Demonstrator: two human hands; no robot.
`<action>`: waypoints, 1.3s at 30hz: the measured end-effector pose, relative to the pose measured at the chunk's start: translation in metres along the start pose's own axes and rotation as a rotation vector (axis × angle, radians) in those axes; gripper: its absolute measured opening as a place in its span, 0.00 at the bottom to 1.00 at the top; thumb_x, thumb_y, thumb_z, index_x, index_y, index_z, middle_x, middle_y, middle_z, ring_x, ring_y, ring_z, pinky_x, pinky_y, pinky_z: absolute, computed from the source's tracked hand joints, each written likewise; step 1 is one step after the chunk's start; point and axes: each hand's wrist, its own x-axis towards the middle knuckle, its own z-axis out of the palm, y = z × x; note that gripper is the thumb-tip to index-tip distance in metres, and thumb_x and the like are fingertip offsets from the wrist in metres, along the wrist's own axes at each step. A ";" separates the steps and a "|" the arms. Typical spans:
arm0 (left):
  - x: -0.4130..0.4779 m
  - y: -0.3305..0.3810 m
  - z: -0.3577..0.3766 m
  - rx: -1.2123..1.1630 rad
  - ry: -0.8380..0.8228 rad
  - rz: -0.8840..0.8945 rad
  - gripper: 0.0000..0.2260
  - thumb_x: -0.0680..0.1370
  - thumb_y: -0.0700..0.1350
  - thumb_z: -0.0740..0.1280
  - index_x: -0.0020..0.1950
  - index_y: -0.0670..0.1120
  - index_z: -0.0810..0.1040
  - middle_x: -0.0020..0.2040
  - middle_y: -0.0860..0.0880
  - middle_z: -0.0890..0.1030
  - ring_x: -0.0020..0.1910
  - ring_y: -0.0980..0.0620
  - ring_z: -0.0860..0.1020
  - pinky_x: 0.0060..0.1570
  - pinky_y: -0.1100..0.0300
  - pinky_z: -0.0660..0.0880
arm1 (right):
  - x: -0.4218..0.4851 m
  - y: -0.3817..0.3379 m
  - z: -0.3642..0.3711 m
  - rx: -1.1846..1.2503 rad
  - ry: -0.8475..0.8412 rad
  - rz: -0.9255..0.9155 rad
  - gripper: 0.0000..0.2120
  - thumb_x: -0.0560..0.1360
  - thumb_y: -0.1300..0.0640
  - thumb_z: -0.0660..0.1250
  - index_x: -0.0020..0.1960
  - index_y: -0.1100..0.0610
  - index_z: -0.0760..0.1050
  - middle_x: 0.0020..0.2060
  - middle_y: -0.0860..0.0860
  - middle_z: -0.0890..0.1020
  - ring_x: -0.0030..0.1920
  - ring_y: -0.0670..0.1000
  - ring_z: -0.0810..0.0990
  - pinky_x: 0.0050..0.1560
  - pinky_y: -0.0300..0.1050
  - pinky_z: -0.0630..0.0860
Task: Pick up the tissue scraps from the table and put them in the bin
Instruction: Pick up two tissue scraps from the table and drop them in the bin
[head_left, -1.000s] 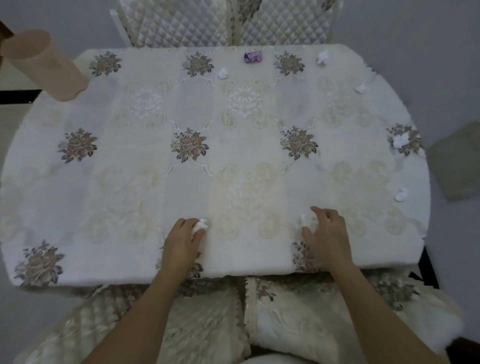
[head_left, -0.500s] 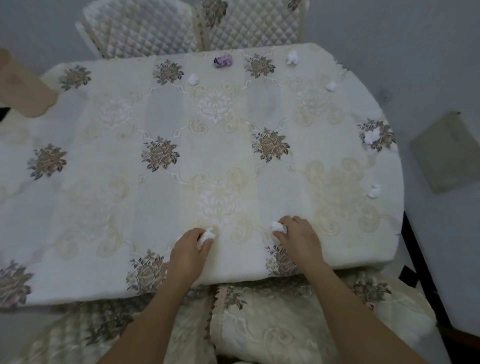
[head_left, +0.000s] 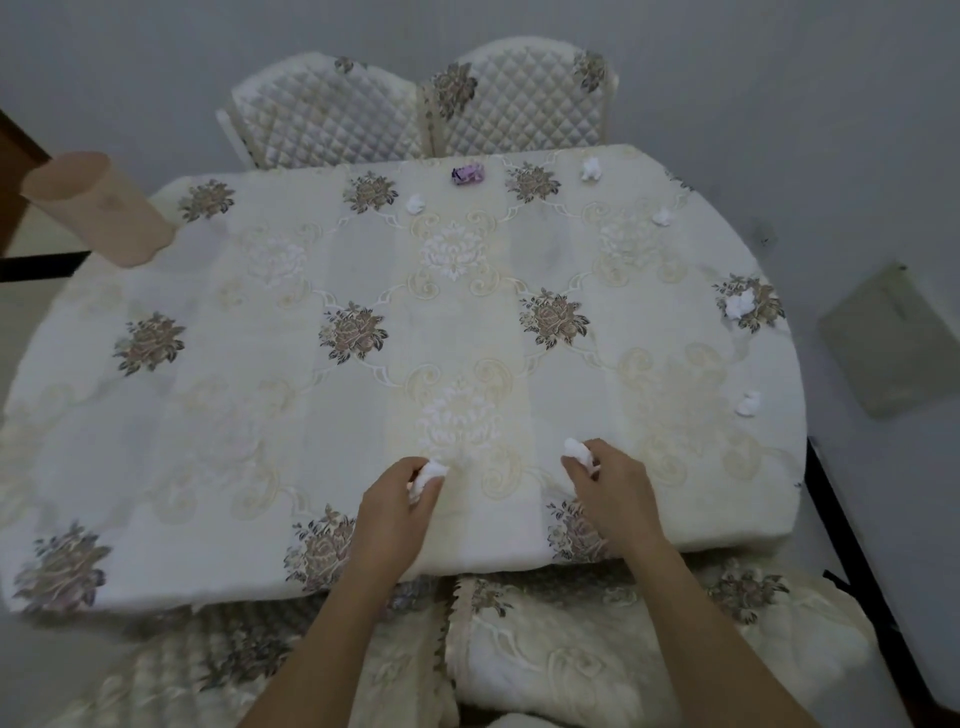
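Note:
My left hand (head_left: 390, 512) pinches a white tissue scrap (head_left: 429, 474) near the table's front edge. My right hand (head_left: 610, 493) grips another white tissue scrap (head_left: 577, 450) beside it. Several more white scraps lie on the floral tablecloth (head_left: 311, 395): one at the far middle (head_left: 414, 203), two at the far right (head_left: 591, 169) (head_left: 663, 216), two along the right edge (head_left: 740, 305) (head_left: 748, 404). A crumpled purple scrap (head_left: 468, 173) sits at the far edge. A tall beige bin (head_left: 98, 208) stands at the far left corner.
Two quilted chairs (head_left: 415, 109) stand behind the table. Cushioned seats (head_left: 597, 649) lie under the front edge near my arms. A grey square mat (head_left: 893, 338) lies on the floor to the right. A dark bar (head_left: 852, 561) runs along the table's right side.
Both hands closed on their scraps and lifted them slightly off the cloth. The camera view shifted, bringing the chairs and the bin back into view.

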 end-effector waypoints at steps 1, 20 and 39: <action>-0.002 0.002 -0.004 -0.019 0.014 0.007 0.10 0.80 0.51 0.66 0.60 0.50 0.78 0.47 0.57 0.79 0.44 0.58 0.76 0.40 0.68 0.69 | -0.003 -0.007 -0.004 0.017 0.022 -0.013 0.08 0.78 0.46 0.65 0.49 0.49 0.78 0.35 0.45 0.80 0.36 0.47 0.79 0.36 0.48 0.77; -0.066 0.009 -0.104 -0.129 0.453 0.047 0.06 0.79 0.52 0.66 0.55 0.56 0.79 0.46 0.61 0.82 0.45 0.62 0.78 0.40 0.64 0.74 | -0.031 -0.131 -0.004 0.119 0.010 -0.391 0.06 0.76 0.44 0.66 0.48 0.45 0.76 0.33 0.44 0.79 0.35 0.43 0.77 0.34 0.43 0.72; -0.337 -0.062 -0.133 -0.051 1.101 -0.568 0.02 0.79 0.51 0.67 0.51 0.56 0.78 0.39 0.59 0.79 0.38 0.61 0.77 0.36 0.70 0.69 | -0.188 -0.242 0.132 0.060 -0.658 -1.019 0.13 0.76 0.43 0.63 0.43 0.51 0.75 0.31 0.47 0.79 0.34 0.43 0.76 0.34 0.46 0.72</action>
